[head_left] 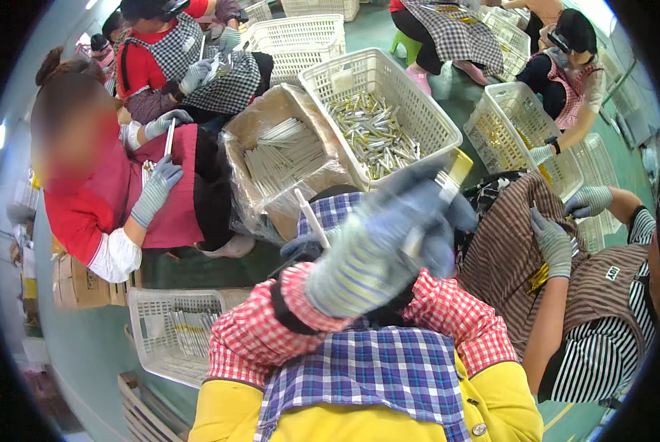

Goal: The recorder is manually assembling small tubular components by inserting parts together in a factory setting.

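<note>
Both hands wear gloves and look blurred: the left hand [367,247] is in front, the right hand [439,254] just behind it. A gold tube [456,171] pokes up by their fingers, but I cannot tell which hand grips it. They seem to be working on it; the next move looks to need careful fingers. Past the lap, a white crate [422,114] of tubes [374,132] and a box [260,114] of white sticks [285,151] stand on green floor [101,346].

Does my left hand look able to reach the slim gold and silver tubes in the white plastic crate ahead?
Probably yes: the crate is open-topped, nothing covers the tubes, and the left hand appears near its closest end. It seems to hold a slim white stick, though.
</note>
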